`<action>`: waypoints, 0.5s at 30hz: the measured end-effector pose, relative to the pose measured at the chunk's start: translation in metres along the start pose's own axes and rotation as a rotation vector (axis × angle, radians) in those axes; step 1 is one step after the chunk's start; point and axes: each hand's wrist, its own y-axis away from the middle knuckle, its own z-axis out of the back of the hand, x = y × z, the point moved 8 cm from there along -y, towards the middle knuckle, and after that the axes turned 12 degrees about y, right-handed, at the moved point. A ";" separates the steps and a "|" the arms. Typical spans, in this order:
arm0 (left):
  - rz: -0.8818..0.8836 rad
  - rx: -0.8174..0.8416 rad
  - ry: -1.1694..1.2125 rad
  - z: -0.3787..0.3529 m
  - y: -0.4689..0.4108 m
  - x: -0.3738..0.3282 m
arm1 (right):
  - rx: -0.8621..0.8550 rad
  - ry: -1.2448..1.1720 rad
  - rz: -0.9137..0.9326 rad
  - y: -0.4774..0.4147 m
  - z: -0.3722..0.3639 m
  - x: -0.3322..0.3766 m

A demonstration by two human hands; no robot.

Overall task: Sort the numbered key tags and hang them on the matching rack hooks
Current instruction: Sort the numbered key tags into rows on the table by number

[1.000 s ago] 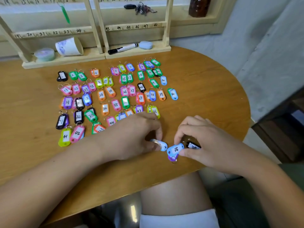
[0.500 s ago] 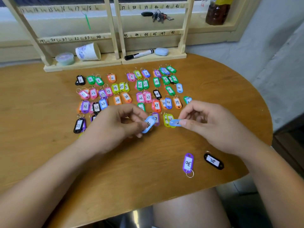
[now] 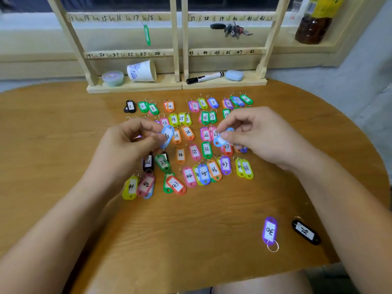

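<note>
**Two blue tags in the air, the grid waiting below**

Both hands are busy over the sorted spread. The left hand (image 3: 125,147) pinches a blue tag (image 3: 167,134) between thumb and fingers, raised above the twenties row, its number too blurred to call. The right hand (image 3: 256,134) pinches a second blue tag (image 3: 219,141) by one end, just over the 27 and 37, and its fingers hide the number. Each one is lifted clear, likely so the label can be read and a slot picked.

Below, the tags (image 3: 189,176) lie on the table (image 3: 63,134) in rows by number, from 1 at the back left to 48 at the front right, with many doubled up. That layout looks meant to make hanging quick. Purple 30 (image 3: 269,231) and black 36 (image 3: 305,232) sit well apart near the front edge, seemingly strays with no place yet. On the rack (image 3: 177,49) just one green tag (image 3: 146,35) hangs, near the 17 and 18 marks, so the hanging has barely begun.
</note>
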 end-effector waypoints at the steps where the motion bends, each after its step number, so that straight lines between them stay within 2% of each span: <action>1: 0.007 -0.008 -0.007 0.001 -0.001 0.001 | 0.002 0.015 -0.004 -0.007 -0.002 0.001; 6: 0.051 -0.013 -0.024 0.000 -0.002 0.011 | -0.017 -0.026 -0.060 -0.037 -0.014 0.006; 12: 0.144 0.040 0.119 -0.012 0.002 0.016 | 0.099 0.130 -0.047 -0.055 -0.042 0.004; 15: 0.186 0.051 0.180 -0.016 0.003 0.018 | 0.103 0.215 -0.030 -0.062 -0.052 0.000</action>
